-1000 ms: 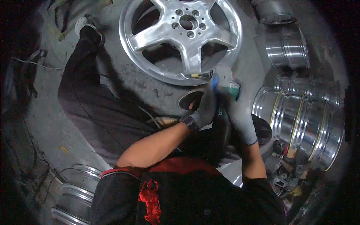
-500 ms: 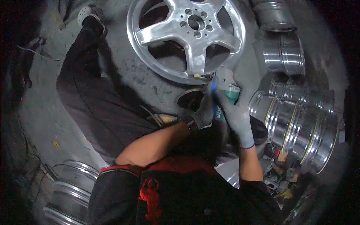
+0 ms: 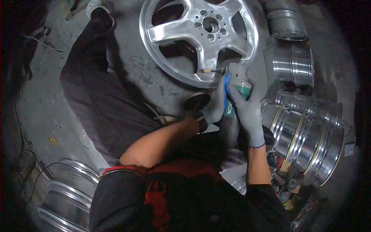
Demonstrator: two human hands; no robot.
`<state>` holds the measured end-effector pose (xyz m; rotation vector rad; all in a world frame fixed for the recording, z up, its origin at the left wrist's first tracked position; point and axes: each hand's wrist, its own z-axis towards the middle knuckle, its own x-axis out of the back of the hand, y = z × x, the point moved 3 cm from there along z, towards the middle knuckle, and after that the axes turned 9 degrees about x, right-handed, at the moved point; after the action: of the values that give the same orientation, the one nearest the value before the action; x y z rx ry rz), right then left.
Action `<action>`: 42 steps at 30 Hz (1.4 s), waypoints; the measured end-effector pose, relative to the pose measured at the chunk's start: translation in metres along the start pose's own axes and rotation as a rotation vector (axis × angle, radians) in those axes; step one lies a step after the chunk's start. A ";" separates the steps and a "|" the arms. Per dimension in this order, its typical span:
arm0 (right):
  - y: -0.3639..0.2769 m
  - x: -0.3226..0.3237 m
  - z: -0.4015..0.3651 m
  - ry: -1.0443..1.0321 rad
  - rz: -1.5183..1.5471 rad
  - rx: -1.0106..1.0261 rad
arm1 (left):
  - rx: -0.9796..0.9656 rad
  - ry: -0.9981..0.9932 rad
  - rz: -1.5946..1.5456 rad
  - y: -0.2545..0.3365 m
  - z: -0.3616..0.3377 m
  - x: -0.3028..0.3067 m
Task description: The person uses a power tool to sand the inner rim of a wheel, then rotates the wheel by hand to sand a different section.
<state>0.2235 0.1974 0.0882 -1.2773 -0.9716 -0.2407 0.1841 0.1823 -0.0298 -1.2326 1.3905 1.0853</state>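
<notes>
A green angle grinder (image 3: 230,110) with a grey metal head is held between both my gloved hands. My left hand (image 3: 217,106), with a dark band at its wrist, is closed around the grinder's near left side. My right hand (image 3: 247,110), in a light grey glove, wraps the body from the right. From the grinder's head a thin shaft with a small yellow tip (image 3: 207,71) points left. That tip overlaps the lower spoke, close to the rim of a shiny five-spoke car wheel (image 3: 210,52), which lies face up before me.
Several polished wheel barrels (image 3: 305,139) lie along the right side, with more rims (image 3: 292,63) beyond them. At the lower left are other rims (image 3: 69,193). My outstretched leg (image 3: 91,85) crosses the concrete floor (image 3: 143,58). Small clutter sits by my right elbow.
The view has shifted, so the wheel appears slightly right and lower. The grinder tip has moved from near the outer rim a little up onto the lower spoke. Both hands keep their hold.
</notes>
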 end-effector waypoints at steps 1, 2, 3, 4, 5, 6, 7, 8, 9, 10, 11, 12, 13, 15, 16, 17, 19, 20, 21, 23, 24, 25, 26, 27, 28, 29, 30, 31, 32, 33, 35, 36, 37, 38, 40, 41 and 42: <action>-0.005 0.000 -0.004 -0.013 0.024 -0.021 | 0.021 0.004 -0.066 -0.004 -0.004 -0.001; -0.003 0.002 -0.005 -0.013 0.023 -0.022 | 0.041 0.008 -0.132 -0.007 -0.007 -0.002; 0.000 0.002 -0.006 -0.048 -0.026 -0.051 | 0.043 0.009 -0.133 -0.007 -0.008 -0.003; 0.003 0.002 -0.007 -0.083 -0.074 -0.081 | 0.013 0.036 -0.116 -0.006 -0.010 -0.004; 0.003 0.002 -0.006 -0.082 -0.074 -0.083 | -0.017 0.063 -0.099 -0.005 -0.011 -0.004; 0.002 0.001 -0.003 -0.064 -0.119 -0.060 | -0.015 0.063 -0.099 -0.003 -0.009 -0.004; 0.001 0.000 0.001 -0.047 -0.164 -0.037 | -0.035 0.034 -0.066 0.003 -0.006 -0.004; 0.002 -0.001 0.006 -0.049 -0.164 -0.035 | -0.056 0.005 -0.033 0.009 -0.002 -0.005; 0.004 0.000 0.013 -0.046 -0.176 -0.037 | -0.060 0.005 -0.034 0.014 0.004 -0.003; 0.005 0.001 0.019 -0.044 -0.189 -0.038 | -0.064 -0.010 0.008 0.018 0.011 -0.002; 0.007 0.001 0.022 -0.046 -0.190 -0.033 | -0.069 -0.026 0.052 0.020 0.016 -0.002; 0.010 0.000 0.026 -0.018 -0.037 -0.041 | 0.055 0.019 0.050 0.024 0.015 -0.006; 0.014 -0.001 0.028 0.010 0.118 -0.051 | 0.050 0.019 0.050 0.025 0.016 -0.006; 0.024 0.003 0.026 0.015 0.133 -0.047 | -0.095 0.032 0.289 0.023 0.019 -0.003; 0.027 0.005 0.024 0.023 0.147 -0.046 | -0.166 0.037 0.409 0.020 0.021 -0.001; 0.026 0.009 0.021 0.024 0.148 -0.047 | -0.164 0.038 0.410 0.012 0.023 0.004; 0.013 0.015 0.011 -0.029 0.040 -0.141 | -0.118 0.147 0.440 -0.003 0.016 0.008; 0.014 0.017 0.007 -0.025 0.041 -0.145 | 0.025 0.206 0.194 -0.015 0.016 0.010; 0.015 0.019 0.005 -0.046 0.026 -0.159 | 0.029 0.206 0.195 -0.013 0.009 0.000; 0.024 0.020 0.004 -0.065 0.013 -0.175 | 0.053 0.269 0.216 -0.009 0.000 -0.008; 0.032 0.021 0.006 -0.042 0.021 -0.152 | 0.056 0.269 0.217 -0.012 0.002 -0.005; 0.039 0.022 0.010 -0.020 0.030 -0.128 | -0.099 0.345 0.543 -0.008 0.004 -0.002; 0.044 0.022 0.015 -0.020 0.034 -0.130 | -0.257 0.416 0.870 -0.003 0.005 -0.001; 0.049 0.022 0.022 -0.033 0.063 -0.157 | -0.256 0.416 0.876 0.004 0.011 0.000; 0.052 0.021 0.026 -0.046 0.092 -0.182 | -0.106 0.369 0.751 0.014 0.019 -0.003; 0.050 0.021 0.027 -0.043 0.096 -0.178 | 0.041 0.321 0.623 0.020 0.023 -0.008; 0.048 0.020 0.028 -0.028 0.147 -0.174 | 0.127 0.325 0.412 0.031 0.012 -0.034; 0.046 0.019 0.030 -0.015 0.198 -0.171 | 0.124 0.326 0.415 0.025 0.017 -0.025; 0.048 0.020 0.029 -0.016 0.201 -0.168 | 0.121 0.361 0.615 0.017 0.027 -0.010; 0.052 0.021 0.026 -0.030 0.251 -0.198 | 0.119 0.395 0.814 0.020 0.026 -0.011; 0.055 0.025 0.017 -0.040 0.300 -0.234 | 0.060 0.436 0.804 0.007 0.013 -0.017; 0.054 0.028 0.012 -0.051 0.274 -0.295 | 0.000 0.474 0.795 0.004 0.007 -0.022; 0.055 0.030 0.008 -0.061 0.248 -0.355 | 0.005 0.471 0.797 -0.002 0.010 -0.018; 0.058 0.031 0.007 -0.057 0.249 -0.358 | 0.120 0.519 0.696 -0.013 0.014 -0.008; 0.065 0.030 0.004 -0.066 0.337 -0.344 | 0.239 0.565 0.594 -0.014 0.011 -0.010; 0.065 0.030 0.005 -0.065 0.338 -0.346 | 0.201 0.494 0.570 -0.010 0.011 -0.013; 0.063 0.030 0.009 -0.059 0.307 -0.315 | 0.161 0.424 0.544 -0.004 0.010 -0.018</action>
<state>0.2782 0.2363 0.0660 -1.7104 -0.7930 -0.1192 0.1899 0.1943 -0.0138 -1.0241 2.1827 1.0723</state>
